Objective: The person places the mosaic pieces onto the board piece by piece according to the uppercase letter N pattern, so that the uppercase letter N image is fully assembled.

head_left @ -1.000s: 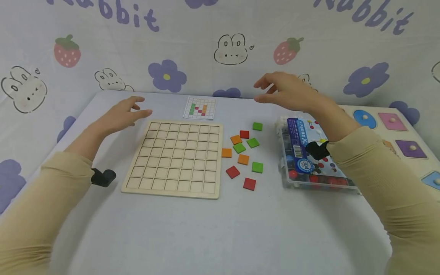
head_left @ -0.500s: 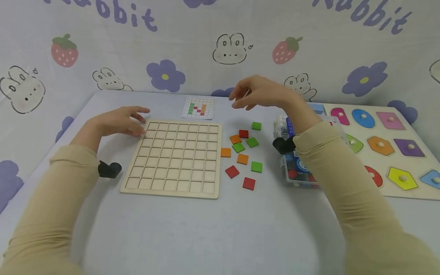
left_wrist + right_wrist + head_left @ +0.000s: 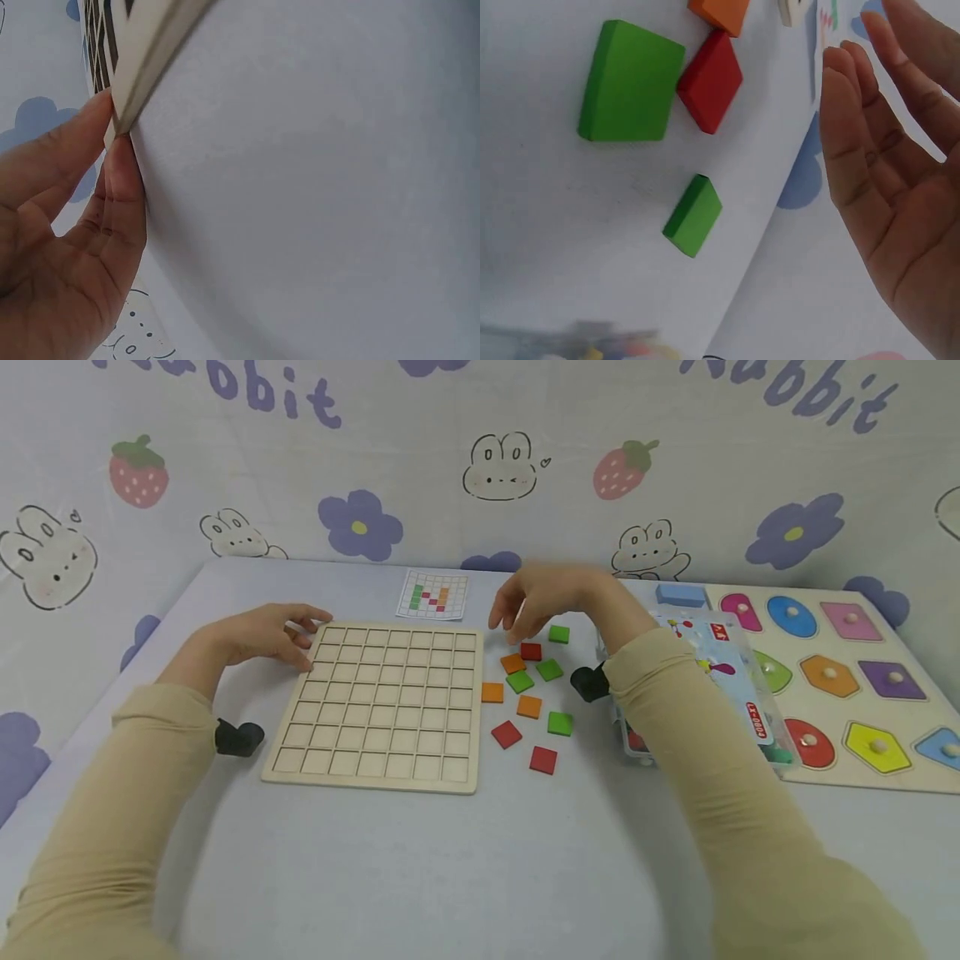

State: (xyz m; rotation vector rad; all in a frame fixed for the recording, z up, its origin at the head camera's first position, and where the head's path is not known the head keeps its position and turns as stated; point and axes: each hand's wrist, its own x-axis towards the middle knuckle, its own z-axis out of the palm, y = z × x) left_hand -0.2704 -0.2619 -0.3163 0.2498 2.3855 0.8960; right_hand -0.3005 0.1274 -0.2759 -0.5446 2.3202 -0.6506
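Observation:
A pale wooden board [image 3: 369,790] with a grid of square recesses lies on the white table. My left hand [image 3: 261,635] is at its far left corner; the left wrist view shows the thumb and index finger [image 3: 124,169] on either side of the board's corner [image 3: 150,60], gripping it. My right hand [image 3: 543,597] hovers over the far end of a scatter of square tiles, fingers slightly bent, nothing held. Nearest to it are a red tile [image 3: 531,652], an orange tile [image 3: 512,663] and a green tile [image 3: 558,634].
Behind the board lies a card [image 3: 432,595] with a coloured pattern on a grid. A clear plastic box [image 3: 720,647] stands to the right, partly hidden by the right sleeve. Beyond it lies a knobbed shape puzzle [image 3: 836,727]. A printed cloth [image 3: 435,427] hangs behind.
My right hand has moved left and down, from above the box to over the tiles. My left hand has come down onto the board's far left corner.

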